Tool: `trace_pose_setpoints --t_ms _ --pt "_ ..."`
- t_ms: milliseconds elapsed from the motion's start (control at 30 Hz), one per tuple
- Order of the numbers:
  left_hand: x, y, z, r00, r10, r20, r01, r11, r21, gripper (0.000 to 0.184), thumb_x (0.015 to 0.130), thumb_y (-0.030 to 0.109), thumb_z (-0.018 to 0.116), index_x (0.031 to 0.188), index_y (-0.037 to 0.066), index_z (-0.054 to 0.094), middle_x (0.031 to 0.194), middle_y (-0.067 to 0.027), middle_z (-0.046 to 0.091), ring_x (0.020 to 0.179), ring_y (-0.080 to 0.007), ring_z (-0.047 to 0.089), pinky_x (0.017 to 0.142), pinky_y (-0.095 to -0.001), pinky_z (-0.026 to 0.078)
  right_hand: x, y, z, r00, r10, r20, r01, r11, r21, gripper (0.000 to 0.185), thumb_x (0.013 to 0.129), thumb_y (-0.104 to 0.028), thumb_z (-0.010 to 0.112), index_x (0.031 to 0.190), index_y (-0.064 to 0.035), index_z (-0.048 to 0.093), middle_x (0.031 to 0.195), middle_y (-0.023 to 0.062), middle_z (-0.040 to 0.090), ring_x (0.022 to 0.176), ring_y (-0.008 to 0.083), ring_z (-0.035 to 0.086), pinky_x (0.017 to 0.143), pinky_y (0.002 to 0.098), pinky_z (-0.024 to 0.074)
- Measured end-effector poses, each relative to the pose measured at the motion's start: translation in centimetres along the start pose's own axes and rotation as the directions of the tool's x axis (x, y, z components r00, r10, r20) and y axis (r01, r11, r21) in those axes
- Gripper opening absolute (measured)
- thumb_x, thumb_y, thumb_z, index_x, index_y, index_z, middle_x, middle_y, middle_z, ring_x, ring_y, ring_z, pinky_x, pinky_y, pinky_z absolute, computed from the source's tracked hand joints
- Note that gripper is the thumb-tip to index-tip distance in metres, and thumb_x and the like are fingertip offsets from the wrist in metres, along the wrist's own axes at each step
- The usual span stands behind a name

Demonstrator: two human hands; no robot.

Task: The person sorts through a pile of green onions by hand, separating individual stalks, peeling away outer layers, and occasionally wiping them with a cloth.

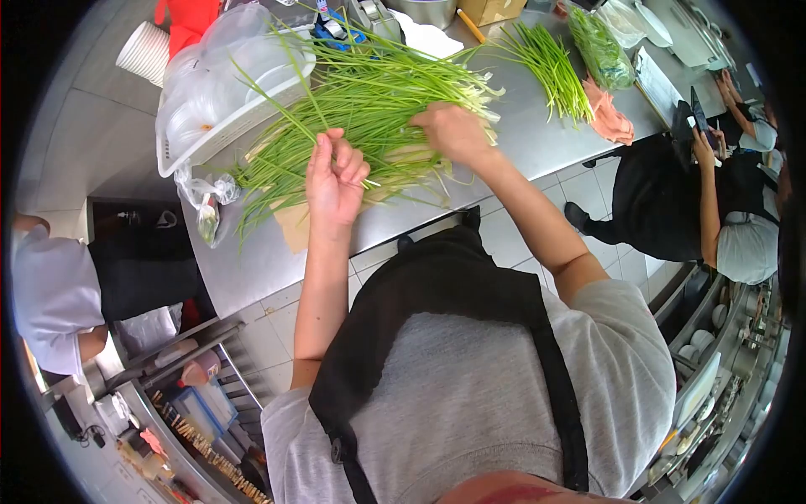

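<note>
A wide pile of long green stalks [369, 92] with pale root ends at its right lies on the steel table [529, 143]. My left hand [336, 172] is closed around a few green stalks, which rise up and to the left from its fingers, with pale ends below. My right hand [453, 133] rests at the pile near the pale ends, its fingers bent over the stalks; whether they grip any is hidden. Brown cardboard [290, 227] shows under the pile. A separate bundle of green stalks [554, 71] lies to the right.
A white basket [227, 118] holding clear plastic containers stands left of the pile. Bagged greens [600, 46], a pink cloth [609, 113] and a clipboard [659, 80] are on the right. One person [747, 235] holds a phone at right; another [59, 294] is at left.
</note>
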State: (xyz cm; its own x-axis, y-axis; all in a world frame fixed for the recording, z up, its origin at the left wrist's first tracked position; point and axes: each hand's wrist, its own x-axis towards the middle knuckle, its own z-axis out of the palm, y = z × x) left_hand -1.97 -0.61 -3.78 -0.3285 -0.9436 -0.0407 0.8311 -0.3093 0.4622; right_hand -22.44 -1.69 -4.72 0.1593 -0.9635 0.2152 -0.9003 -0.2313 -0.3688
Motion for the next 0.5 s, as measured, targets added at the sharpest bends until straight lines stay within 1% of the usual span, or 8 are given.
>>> trace_pose_setpoints --t_ms 67,133,200,267,333,367,467,500 --pt "-0.3 -0.1 -0.2 1.000 0.001 -0.006 -0.001 1.000 -0.008 0.023 0.089 0.025 0.044 0.094 0.005 0.052 0.058 0.0013 0.035 0.047 -0.0073 0.030 0.043 -0.0206 0.027 0.5 -0.9 0.1 0.996 -0.087 0.007 0.087 0.991 -0.099 0.019 0.067 -0.008 0.051 0.079 -0.0142 0.065 0.079 0.0095 0.061 0.072 0.0265 0.060 0.065 0.0378 0.0483" --pt "-0.2 -0.4 -0.4 1.000 -0.019 0.008 0.019 0.999 -0.027 0.023 0.089 0.025 0.044 0.094 0.005 0.053 0.059 0.0011 0.036 0.048 -0.0079 0.031 0.044 -0.0213 0.027 1.2 -1.0 1.1 0.993 -0.101 0.065 0.112 0.971 -0.210 0.012 0.067 -0.011 0.053 0.071 -0.0106 0.064 0.069 0.0117 0.060 0.067 0.0254 0.061 0.059 0.0386 0.0491" --pt "-0.3 -0.4 -0.8 0.998 -0.048 0.027 0.049 0.998 -0.031 0.022 0.088 0.025 0.044 0.094 0.005 0.054 0.061 0.0011 0.037 0.050 -0.0083 0.032 0.045 -0.0216 0.027 1.6 -0.9 2.0 0.992 -0.127 0.026 0.129 0.966 -0.225 0.009 0.065 -0.012 0.055 0.065 -0.0087 0.062 0.063 0.0112 0.060 0.066 0.0249 0.062 0.055 0.0367 0.0490" --pt "-0.1 -0.7 -1.0 0.997 -0.068 0.026 0.069 0.997 -0.026 0.022 0.088 0.025 0.044 0.094 0.006 0.054 0.061 0.0012 0.037 0.052 -0.0086 0.032 0.046 -0.0216 0.028 1.7 -2.2 0.9 0.990 -0.040 0.133 0.076 0.956 -0.282 0.009 0.065 -0.012 0.055 0.064 -0.0095 0.063 0.065 0.0103 0.061 0.069 0.0240 0.062 0.056 0.0351 0.0488" --pt "0.1 -1.2 -1.0 0.994 -0.098 0.050 0.100 0.994 -0.035 0.021 0.088 0.025 0.045 0.094 0.006 0.054 0.061 0.0012 0.037 0.052 -0.0087 0.032 0.047 -0.0217 0.028 1.7 -2.8 0.2 0.987 -0.027 0.160 0.073 0.955 -0.288 0.009 0.066 -0.013 0.055 0.066 -0.0101 0.064 0.067 0.0093 0.062 0.070 0.0241 0.062 0.058 0.0344 0.0487" --pt "0.1 -1.3 -1.0 0.994 -0.102 0.027 0.103 0.994 -0.037 0.021 0.088 0.024 0.045 0.093 0.006 0.053 0.062 0.0009 0.038 0.053 -0.0090 0.033 0.047 -0.0219 0.029 1.7 -2.5 0.1 0.989 -0.005 0.148 0.051 0.950 -0.307 0.009 0.066 -0.013 0.055 0.066 -0.0101 0.064 0.067 0.0093 0.062 0.070 0.0241 0.062 0.058 0.0344 0.0487" --pt "0.3 -1.6 -0.9 0.994 -0.104 -0.019 0.103 0.994 -0.020 0.019 0.088 0.024 0.046 0.093 0.007 0.053 0.064 0.0003 0.040 0.054 -0.0095 0.034 0.049 -0.0227 0.030 1.7 -2.4 0.3 0.996 -0.041 0.081 0.057 0.976 -0.210 0.011 0.067 -0.012 0.055 0.071 -0.0101 0.065 0.070 0.0090 0.061 0.074 0.0249 0.062 0.061 0.0344 0.0488" --pt "0.1 -1.5 -1.0 0.994 -0.103 -0.046 0.103 0.995 -0.006 0.018 0.087 0.024 0.047 0.092 0.007 0.053 0.065 0.0000 0.041 0.056 -0.0098 0.036 0.049 -0.0232 0.031 1.6 -2.6 -0.2 0.995 -0.053 0.088 0.070 0.978 -0.198 0.011 0.067 -0.012 0.055 0.071 -0.0101 0.065 0.070 0.0090 0.061 0.074 0.0249 0.062 0.061 0.0344 0.0488"
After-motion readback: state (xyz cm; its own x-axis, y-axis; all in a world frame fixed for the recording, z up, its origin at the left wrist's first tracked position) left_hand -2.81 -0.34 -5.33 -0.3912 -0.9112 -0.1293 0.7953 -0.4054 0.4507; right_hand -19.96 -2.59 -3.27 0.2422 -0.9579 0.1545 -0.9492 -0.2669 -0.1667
